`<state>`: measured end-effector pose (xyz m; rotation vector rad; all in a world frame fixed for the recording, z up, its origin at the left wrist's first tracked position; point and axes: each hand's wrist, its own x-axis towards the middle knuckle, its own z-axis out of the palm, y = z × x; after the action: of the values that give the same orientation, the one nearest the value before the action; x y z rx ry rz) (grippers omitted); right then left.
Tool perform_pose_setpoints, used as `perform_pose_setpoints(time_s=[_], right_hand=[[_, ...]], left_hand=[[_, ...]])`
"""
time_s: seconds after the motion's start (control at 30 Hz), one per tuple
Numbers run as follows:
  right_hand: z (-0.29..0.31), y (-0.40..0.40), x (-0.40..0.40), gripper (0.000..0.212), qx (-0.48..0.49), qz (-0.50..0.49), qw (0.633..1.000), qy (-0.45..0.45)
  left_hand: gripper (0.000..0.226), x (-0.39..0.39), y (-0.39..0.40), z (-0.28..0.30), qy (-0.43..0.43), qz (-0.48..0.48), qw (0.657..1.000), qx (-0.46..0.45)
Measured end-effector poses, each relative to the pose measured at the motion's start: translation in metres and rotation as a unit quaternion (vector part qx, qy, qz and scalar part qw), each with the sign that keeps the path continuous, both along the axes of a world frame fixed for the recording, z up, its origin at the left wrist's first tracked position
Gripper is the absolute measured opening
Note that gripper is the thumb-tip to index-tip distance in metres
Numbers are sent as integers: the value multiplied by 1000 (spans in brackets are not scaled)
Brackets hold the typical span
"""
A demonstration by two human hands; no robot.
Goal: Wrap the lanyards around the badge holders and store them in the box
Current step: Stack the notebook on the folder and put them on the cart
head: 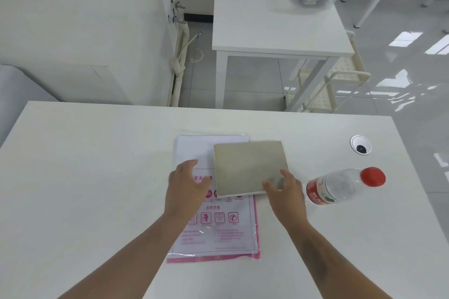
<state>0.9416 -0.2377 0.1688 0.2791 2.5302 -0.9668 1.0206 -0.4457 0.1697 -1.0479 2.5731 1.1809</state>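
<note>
While closed, box [250,168] hides contents | right hand [285,190] grips its corner | left hand [185,185] relaxed on bag [218,226]

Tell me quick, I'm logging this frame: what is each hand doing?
Left hand: open, resting on the plastic sleeve of papers, holding nothing.
Right hand: grip on the near right corner of the grey box.

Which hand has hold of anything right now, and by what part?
The right hand grips the flat grey-brown box at its near right corner, fingers curled over the top. The left hand holds nothing; it rests on the plastic bag beside the box.
</note>
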Motion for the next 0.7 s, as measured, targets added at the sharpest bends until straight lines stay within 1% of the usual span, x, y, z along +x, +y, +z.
perform_pose_setpoints(time_s=[0.07, 0.17, 0.23, 0.3, 0.37, 0.4, 0.43, 0.47, 0.53, 0.6, 0.67, 0.7], right_hand=[[-5, 0, -1, 70, 17, -27, 999, 8], [-11, -4, -7, 72, 42, -46, 998, 13], [-14, -7, -9, 76, 67, -35, 997, 7], [-19, -9, -9, 84, 98, -10, 995, 2], [-21, -8, -7, 89, 111, 4, 994, 10], [-23, -7, -7, 91, 111, 11, 994, 15], [-23, -6, -7, 92, 111, 19, 993, 21], [-22, -4, -8, 93, 108, 25, 994, 23], [-17, -4, -7, 96, 94, 24, 995, 21], [-13, -4, -2, 99, 72, 13, 997, 24], [-10, -5, 5, 100, 39, -4, 999, 26], [-8, -8, 10, 99, 7, -15, 1000, 21]], left_hand=[[59, -23, 4, -1, 14, -78, 997, -9], [61, -64, 6, -5, 18, -194, 978, -73], [63, -85, 7, -9, -25, -253, 961, -107], [63, -99, 10, -14, -68, -290, 942, -154], [58, -108, 9, -15, -110, -297, 928, -194], [56, -112, 6, -13, -138, -292, 928, -187], [53, -114, 3, -10, -163, -282, 934, -150], [49, -113, -1, -7, -180, -270, 942, -81], [35, -99, -8, -2, -174, -240, 951, 84], [25, -73, -10, 4, -130, -178, 954, 205], [27, -43, -6, 6, -75, -97, 950, 286], [30, -25, -5, 10, -46, -51, 945, 320]])
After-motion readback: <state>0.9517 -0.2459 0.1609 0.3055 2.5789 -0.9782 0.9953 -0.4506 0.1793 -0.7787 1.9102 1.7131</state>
